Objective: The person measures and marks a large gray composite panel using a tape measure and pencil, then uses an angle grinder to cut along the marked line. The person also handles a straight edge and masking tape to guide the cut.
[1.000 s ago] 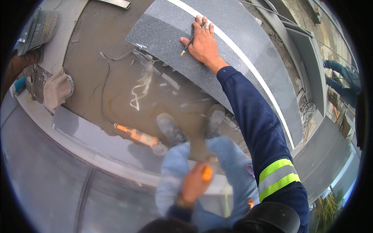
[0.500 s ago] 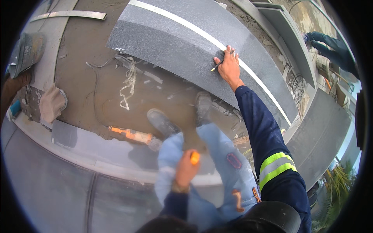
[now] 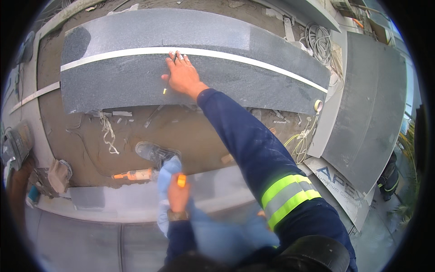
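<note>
My right hand (image 3: 183,77) lies on the dark grey stone slab (image 3: 136,84), a thin dark pencil with a yellow end (image 3: 164,91) held among its spread fingers. They touch a long white strip (image 3: 253,63) that runs curving across the slab. Low in the view, beside my leg, my left hand (image 3: 178,195) grips a small orange object (image 3: 181,180), too small to identify surely. An orange power tool (image 3: 133,175) lies on the ground near my boot (image 3: 156,152). A tape roll (image 3: 318,105) sits at the slab's right end.
Stacked grey panels (image 3: 362,104) and coiled cable (image 3: 317,41) lie to the right, where a co-worker's leg (image 3: 389,179) shows. A bucket (image 3: 16,140) and a cloth (image 3: 58,176) are at the left. Tangled cord (image 3: 108,133) and debris lie below the slab.
The view has turned, so the slab now runs across it. My right hand appears farther left on the slab, still with the pencil. My left hand still grips the orange object.
</note>
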The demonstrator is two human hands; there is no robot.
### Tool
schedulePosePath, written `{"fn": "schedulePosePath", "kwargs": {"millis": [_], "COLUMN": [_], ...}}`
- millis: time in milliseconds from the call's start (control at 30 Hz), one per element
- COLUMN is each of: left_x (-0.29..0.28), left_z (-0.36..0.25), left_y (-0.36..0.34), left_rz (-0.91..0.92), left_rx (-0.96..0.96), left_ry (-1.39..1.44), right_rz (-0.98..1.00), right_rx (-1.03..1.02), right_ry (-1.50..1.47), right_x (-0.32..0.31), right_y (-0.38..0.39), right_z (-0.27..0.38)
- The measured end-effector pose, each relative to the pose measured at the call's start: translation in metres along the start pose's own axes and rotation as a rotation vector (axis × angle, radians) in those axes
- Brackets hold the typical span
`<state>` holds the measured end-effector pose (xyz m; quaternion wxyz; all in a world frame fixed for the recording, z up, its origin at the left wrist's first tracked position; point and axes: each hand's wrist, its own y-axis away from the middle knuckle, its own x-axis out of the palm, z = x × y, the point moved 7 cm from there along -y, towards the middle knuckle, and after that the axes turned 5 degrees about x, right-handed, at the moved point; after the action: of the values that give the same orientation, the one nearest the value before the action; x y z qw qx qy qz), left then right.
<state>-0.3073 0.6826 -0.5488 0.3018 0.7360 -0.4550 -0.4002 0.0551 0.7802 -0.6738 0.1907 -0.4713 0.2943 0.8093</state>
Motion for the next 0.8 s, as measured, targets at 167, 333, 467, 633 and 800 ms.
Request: {"fn": "schedulePosePath", "kwargs": {"millis": [167,333,467,633,800], "left_x": [0.087,0.159,0.15,0.065,0.06], "left_z": [-0.021,-0.03,-0.044,-0.108,-0.021], "left_y": [0.003,0.001,0.014,0.123,0.275], "left_rz": [0.055,0.113,-0.13,-0.368,-0.241], "left_rx": [-0.012,-0.011,0.116,0.179,0.046], "left_ry": [0.02,-0.055,-0.031,0.055,-0.365], "right_rz": [-0.127,-0.102,-0.077,-0.113,0.184], "right_rx": [0.109,0.243,0.732,1.194,1.164], "right_ry": [0.052,0.127,0.02,-0.048,-0.224], "right_x": [-0.024,-0.081,-0.142,-0.251,-0.284], "right_y": [0.053,0.16,0.247,0.414,0.625], "right_z": [-0.144,-0.356,-0.528,-0.67,-0.629]}}
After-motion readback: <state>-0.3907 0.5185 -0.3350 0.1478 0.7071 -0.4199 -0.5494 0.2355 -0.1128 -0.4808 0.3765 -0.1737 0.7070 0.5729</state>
